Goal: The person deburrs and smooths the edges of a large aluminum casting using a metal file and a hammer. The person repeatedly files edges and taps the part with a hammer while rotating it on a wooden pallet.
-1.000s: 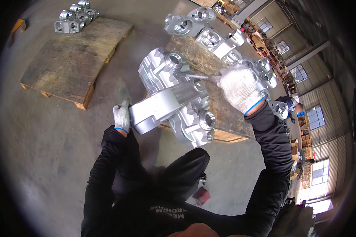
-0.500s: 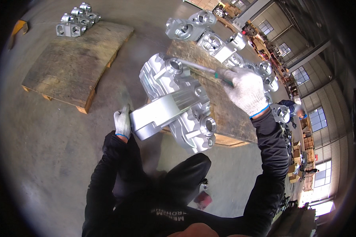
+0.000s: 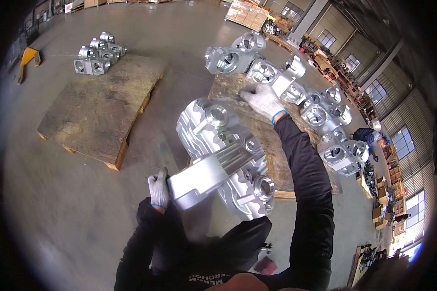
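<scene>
A large silver cast metal housing (image 3: 218, 150) lies on the near edge of a wooden pallet (image 3: 277, 145). My left hand (image 3: 158, 189), in a white glove, grips the flat arm of the housing at its near end. My right hand (image 3: 263, 100), also gloved, reaches across the far side of the housing and holds a thin tool with a green handle (image 3: 228, 99) whose tip points at the casting's top rim. Both sleeves are black.
Several similar silver castings (image 3: 286, 82) line the pallet's far and right edges. A second wooden pallet (image 3: 102, 106) at the left carries a few small castings (image 3: 98, 52). Another person (image 3: 371, 137) crouches at the right. A yellow pallet jack (image 3: 28, 57) stands far left.
My right hand has moved away from me along the housing, carrying the tool to the casting's far end. My left hand keeps its grip on the arm.
</scene>
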`<move>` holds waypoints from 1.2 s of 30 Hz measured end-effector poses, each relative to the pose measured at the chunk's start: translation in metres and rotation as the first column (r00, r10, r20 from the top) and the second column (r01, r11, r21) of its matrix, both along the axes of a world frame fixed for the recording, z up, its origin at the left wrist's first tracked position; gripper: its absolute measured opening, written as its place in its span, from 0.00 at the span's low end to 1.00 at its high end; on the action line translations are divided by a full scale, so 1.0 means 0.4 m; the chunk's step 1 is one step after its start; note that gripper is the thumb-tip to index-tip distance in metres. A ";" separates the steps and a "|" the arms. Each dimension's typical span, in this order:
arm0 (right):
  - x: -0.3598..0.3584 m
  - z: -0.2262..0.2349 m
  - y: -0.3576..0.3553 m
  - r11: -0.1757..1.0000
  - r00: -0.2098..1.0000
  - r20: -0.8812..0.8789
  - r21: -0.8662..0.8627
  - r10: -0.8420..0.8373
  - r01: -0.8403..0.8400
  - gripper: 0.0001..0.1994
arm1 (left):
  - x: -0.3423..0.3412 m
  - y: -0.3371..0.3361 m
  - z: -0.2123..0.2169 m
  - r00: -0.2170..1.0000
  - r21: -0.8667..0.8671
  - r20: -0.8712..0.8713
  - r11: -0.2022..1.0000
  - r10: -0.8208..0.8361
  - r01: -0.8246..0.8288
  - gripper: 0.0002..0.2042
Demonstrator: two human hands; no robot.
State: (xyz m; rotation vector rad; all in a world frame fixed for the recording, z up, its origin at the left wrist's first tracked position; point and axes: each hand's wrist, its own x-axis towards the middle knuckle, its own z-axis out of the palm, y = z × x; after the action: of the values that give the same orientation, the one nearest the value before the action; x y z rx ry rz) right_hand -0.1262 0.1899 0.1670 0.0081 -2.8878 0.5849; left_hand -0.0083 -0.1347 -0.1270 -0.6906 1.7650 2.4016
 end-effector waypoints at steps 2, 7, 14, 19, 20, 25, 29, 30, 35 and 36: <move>-0.059 0.015 0.007 0.996 0.996 0.046 0.035 0.075 -0.077 0.16 | 0.006 -0.006 -0.006 0.998 -0.032 -0.029 0.998 -0.059 0.058 0.17; -0.132 -0.013 -0.111 0.600 0.992 0.098 0.790 0.085 -0.129 0.16 | 0.009 -0.008 -0.018 0.999 0.003 -0.018 0.999 -0.035 0.035 0.17; -0.120 0.019 -0.164 0.633 0.970 0.064 0.747 0.235 -0.202 0.14 | 0.021 -0.013 0.009 0.994 -0.010 -0.027 0.994 -0.109 0.109 0.17; -0.078 -0.004 -0.244 0.960 0.997 -0.008 0.269 -0.074 0.074 0.16 | 0.024 0.001 0.032 0.996 -0.112 -0.037 0.991 -0.079 0.074 0.18; -0.069 -0.019 -0.273 0.963 0.999 0.041 0.267 0.029 -0.039 0.15 | 0.023 0.001 0.037 0.998 -0.138 -0.022 0.988 -0.066 0.062 0.19; -0.013 -0.035 -0.289 0.958 0.985 -0.174 0.283 -0.001 0.051 0.13 | 0.025 -0.003 0.063 0.984 -0.101 -0.120 0.987 -0.134 0.122 0.21; 0.010 -0.069 -0.287 0.944 0.992 -0.100 0.329 0.074 -0.038 0.13 | 0.025 -0.002 0.064 0.984 -0.192 -0.079 0.971 -0.160 0.143 0.19; 0.014 -0.078 -0.291 0.941 0.987 -0.152 0.339 0.059 -0.004 0.13 | 0.025 0.001 0.060 0.986 -0.206 -0.080 0.971 -0.144 0.125 0.19; 0.026 -0.086 -0.315 0.938 0.989 -0.108 0.342 0.097 -0.054 0.11 | 0.027 0.012 0.032 0.984 -0.237 -0.128 0.968 -0.120 0.087 0.20; 0.031 -0.075 -0.317 0.934 0.996 -0.084 0.356 0.032 0.000 0.10 | 0.024 0.013 0.030 0.988 -0.226 -0.110 0.970 -0.110 0.083 0.20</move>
State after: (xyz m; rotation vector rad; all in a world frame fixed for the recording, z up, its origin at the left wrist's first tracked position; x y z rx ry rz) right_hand -0.1136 0.0630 0.1368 0.1074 -2.8642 0.0528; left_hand 0.0014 -0.1293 -0.1149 -0.4727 2.0857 2.2496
